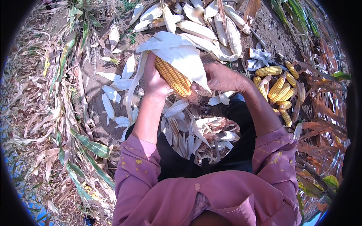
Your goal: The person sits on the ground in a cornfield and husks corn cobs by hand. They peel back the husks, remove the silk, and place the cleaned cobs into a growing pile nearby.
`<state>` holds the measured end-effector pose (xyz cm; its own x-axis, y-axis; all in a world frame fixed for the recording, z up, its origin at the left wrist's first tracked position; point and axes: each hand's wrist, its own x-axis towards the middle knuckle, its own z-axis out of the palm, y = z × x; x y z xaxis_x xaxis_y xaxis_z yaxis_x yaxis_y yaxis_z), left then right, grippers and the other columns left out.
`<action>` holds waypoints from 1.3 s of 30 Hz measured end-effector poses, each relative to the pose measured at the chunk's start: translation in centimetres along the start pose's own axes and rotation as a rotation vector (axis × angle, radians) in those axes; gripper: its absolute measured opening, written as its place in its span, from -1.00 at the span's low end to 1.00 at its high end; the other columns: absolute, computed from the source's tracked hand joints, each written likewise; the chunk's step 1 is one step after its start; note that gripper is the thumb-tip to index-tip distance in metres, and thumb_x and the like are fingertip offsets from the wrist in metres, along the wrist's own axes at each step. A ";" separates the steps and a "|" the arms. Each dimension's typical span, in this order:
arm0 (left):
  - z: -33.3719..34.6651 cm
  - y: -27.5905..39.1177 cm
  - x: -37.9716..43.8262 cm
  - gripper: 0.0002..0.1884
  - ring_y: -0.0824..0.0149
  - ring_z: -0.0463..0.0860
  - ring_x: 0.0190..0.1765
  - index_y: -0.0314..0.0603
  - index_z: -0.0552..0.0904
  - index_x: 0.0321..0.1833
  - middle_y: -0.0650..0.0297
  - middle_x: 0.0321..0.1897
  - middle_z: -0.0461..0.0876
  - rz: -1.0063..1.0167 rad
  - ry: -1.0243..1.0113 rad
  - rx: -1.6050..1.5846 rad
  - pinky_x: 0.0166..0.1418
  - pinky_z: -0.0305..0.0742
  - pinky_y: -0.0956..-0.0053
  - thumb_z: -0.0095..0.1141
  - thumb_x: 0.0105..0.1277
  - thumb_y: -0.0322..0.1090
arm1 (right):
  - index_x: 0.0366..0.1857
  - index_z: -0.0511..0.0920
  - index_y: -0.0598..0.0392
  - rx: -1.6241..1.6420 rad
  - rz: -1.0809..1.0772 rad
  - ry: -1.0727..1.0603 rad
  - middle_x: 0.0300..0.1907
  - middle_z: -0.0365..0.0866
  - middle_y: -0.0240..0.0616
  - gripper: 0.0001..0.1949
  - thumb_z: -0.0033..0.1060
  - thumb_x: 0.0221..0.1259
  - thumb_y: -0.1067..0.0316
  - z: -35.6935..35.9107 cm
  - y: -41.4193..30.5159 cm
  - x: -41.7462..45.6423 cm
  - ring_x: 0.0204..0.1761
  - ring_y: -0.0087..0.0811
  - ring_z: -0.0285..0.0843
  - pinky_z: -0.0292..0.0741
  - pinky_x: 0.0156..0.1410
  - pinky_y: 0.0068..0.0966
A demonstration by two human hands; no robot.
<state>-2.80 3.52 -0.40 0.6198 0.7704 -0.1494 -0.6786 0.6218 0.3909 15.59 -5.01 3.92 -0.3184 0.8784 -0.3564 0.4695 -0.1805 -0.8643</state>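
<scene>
A partly husked ear of corn (173, 75) tilts in front of me, its yellow kernels bare along one side and brown silk (193, 98) at the lower tip. My left hand (155, 79) is closed around the ear from the left. Pale husk leaves (181, 53) still wrap its upper right side, and one strip hangs down past my left wrist. At the right, my right hand (219, 76) has its fingers at the pointed end of a husk leaf, near the cob's tip. Its fingertips are partly hidden by the husk.
Several ears in husks (198, 29) are heaped on the soil ahead. To the right lies a pile of bare yellow cobs (280, 89) beside a crumpled whitish scrap (258, 58). Loose husks (181, 132) cover the ground between my legs. Dry corn stalks and leaves (65, 113) flank the left.
</scene>
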 end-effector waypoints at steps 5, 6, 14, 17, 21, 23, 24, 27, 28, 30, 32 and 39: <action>0.5 -0.5 0.0 -0.55 0.16 0.60 0.08 -0.21 0.46 0.18 0.15 0.03 0.59 0.021 0.036 -0.011 0.19 0.50 0.19 -0.20 0.47 -0.01 | -0.03 0.55 0.20 -0.049 -0.008 0.033 -0.21 0.69 -0.12 -0.53 0.36 0.12 0.05 -0.1 0.6 -0.2 -0.19 -0.37 0.63 0.53 -0.01 -0.41; 0.3 -0.6 0.0 -0.55 0.17 0.60 0.08 -0.21 0.46 0.18 0.15 0.03 0.59 0.013 0.022 -0.020 0.18 0.51 0.19 -0.20 0.47 0.00 | -0.02 0.54 0.20 -0.063 -0.035 0.060 -0.21 0.68 -0.11 -0.54 0.35 0.12 0.08 0.0 0.9 -0.1 -0.19 -0.34 0.63 0.53 -0.01 -0.41; 2.5 -1.2 -0.2 -0.51 0.22 0.64 -0.01 -0.25 0.46 0.17 0.13 -0.03 0.60 0.084 0.372 0.310 0.06 0.58 0.26 -0.25 0.46 0.02 | -0.05 0.52 0.21 -0.210 -0.090 0.324 -0.33 0.66 -0.04 -0.63 0.28 0.05 0.30 0.4 1.3 0.3 -0.28 -0.25 0.67 0.56 -0.09 -0.37; 0.3 -1.0 0.5 -0.48 0.22 0.66 -0.03 -0.24 0.45 0.19 0.12 -0.03 0.60 -0.005 0.068 0.198 0.03 0.61 0.27 -0.28 0.45 0.06 | -0.19 0.51 0.19 -0.347 -0.045 0.505 -0.39 0.66 -0.06 -0.73 0.28 0.05 0.32 0.0 0.9 0.4 -0.31 -0.22 0.68 0.57 -0.15 -0.35; 0.4 -2.1 0.1 -0.50 0.24 0.66 -0.03 -0.24 0.43 0.20 0.11 -0.01 0.59 -0.175 -0.085 0.134 0.01 0.63 0.30 -0.19 0.43 0.02 | -0.34 0.49 0.10 -0.474 0.058 0.667 -0.45 0.66 -0.15 -0.82 0.28 0.05 0.32 -0.2 0.8 0.4 -0.36 -0.17 0.68 0.58 -0.23 -0.33; 0.6 -2.1 -0.3 -0.51 0.25 0.67 -0.04 -0.24 0.43 0.21 0.10 -0.01 0.59 -0.215 -0.125 0.126 0.00 0.64 0.32 -0.15 0.42 0.00 | -0.33 0.51 0.07 -0.468 0.083 0.661 -0.45 0.66 -0.18 -0.83 0.28 0.05 0.32 -0.5 0.7 0.3 -0.36 -0.19 0.68 0.57 -0.24 -0.34; 0.5 -2.3 -0.3 -0.52 0.25 0.67 -0.04 -0.24 0.42 0.21 0.10 0.00 0.59 -0.227 -0.141 0.121 -0.01 0.65 0.33 -0.13 0.42 -0.01 | -0.31 0.52 0.05 -0.477 0.091 0.655 -0.44 0.67 -0.23 -0.83 0.28 0.05 0.32 -0.6 1.0 0.2 -0.36 -0.23 0.69 0.58 -0.24 -0.37; 0.1 -2.7 -0.2 -0.52 0.27 0.67 -0.05 -0.24 0.41 0.23 0.09 0.01 0.59 -0.241 -0.146 0.094 -0.02 0.66 0.35 -0.06 0.41 -0.04 | -0.29 0.53 0.03 -0.507 0.114 0.710 -0.44 0.68 -0.24 -0.83 0.29 0.05 0.32 -0.2 0.8 0.4 -0.35 -0.27 0.70 0.59 -0.22 -0.39; -0.3 -2.9 -0.2 -0.51 0.27 0.67 -0.04 -0.24 0.41 0.24 0.09 0.02 0.58 -0.241 -0.140 0.088 -0.02 0.66 0.35 -0.05 0.40 -0.04 | -0.33 0.53 0.01 -0.544 0.103 0.731 -0.43 0.68 -0.24 -0.82 0.23 0.00 0.25 -0.1 1.0 0.5 -0.35 -0.20 0.67 0.57 -0.21 -0.32; -0.7 -3.1 -0.6 -0.49 0.28 0.66 -0.02 -0.22 0.39 0.27 0.09 0.04 0.57 -0.203 -0.172 0.115 0.01 0.65 0.35 -0.04 0.40 -0.03 | -0.34 0.53 0.03 -0.542 0.046 0.800 -0.45 0.67 -0.23 -0.84 0.24 0.00 0.29 -0.2 1.1 0.5 -0.36 -0.20 0.67 0.57 -0.24 -0.33; -0.7 -2.9 -0.7 -0.42 0.30 0.63 0.03 -0.22 0.39 0.27 0.12 0.05 0.57 -0.220 -0.083 0.169 0.05 0.61 0.35 0.05 0.33 0.03 | -0.38 0.52 0.05 -0.557 -0.004 0.879 -0.48 0.64 -0.23 -0.87 0.24 0.00 0.34 -0.3 1.5 0.7 -0.40 -0.17 0.65 0.55 -0.29 -0.33; 3.0 -2.5 -1.8 -0.39 0.39 0.65 -0.06 -0.27 0.40 0.23 0.20 -0.01 0.60 -0.449 0.136 0.591 0.02 0.57 0.46 0.30 0.18 -0.14 | -0.35 0.48 0.04 -0.578 0.108 1.054 -0.48 0.64 -0.29 -0.81 0.28 0.05 0.27 -3.1 2.8 -0.1 -0.39 -0.18 0.64 0.50 -0.28 -0.24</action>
<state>-1.01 0.17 1.58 0.7071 0.4948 -0.5051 -0.0238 0.7306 0.6823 19.48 -4.19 2.65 0.4471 0.8493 0.2806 0.8373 -0.2870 -0.4653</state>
